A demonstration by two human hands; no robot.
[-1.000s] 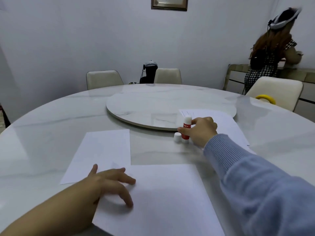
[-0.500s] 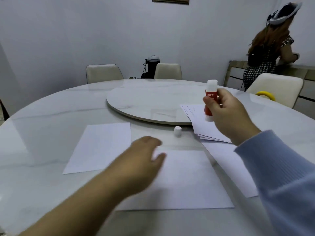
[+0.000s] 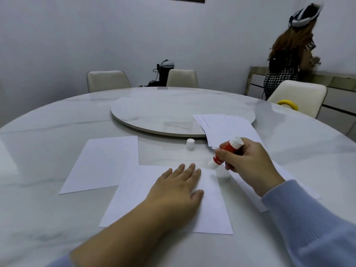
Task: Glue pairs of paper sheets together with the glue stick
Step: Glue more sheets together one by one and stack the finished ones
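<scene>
The right hand [image 3: 248,162], its fingers curled around the uncapped glue stick [image 3: 225,153], had swung it down from mid-air to the near sheet [image 3: 210,207], which the flat, straight-fingered left hand [image 3: 176,189] now pinned, so gluing could probably begin; its cap [image 3: 190,143] stood nearby.

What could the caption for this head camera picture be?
Left hand flat on a paper sheet, right hand tilting the glue stick down.

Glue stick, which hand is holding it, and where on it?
The right hand grips the glue stick around its red middle; the left hand holds nothing, lying flat on the paper sheet.
</scene>
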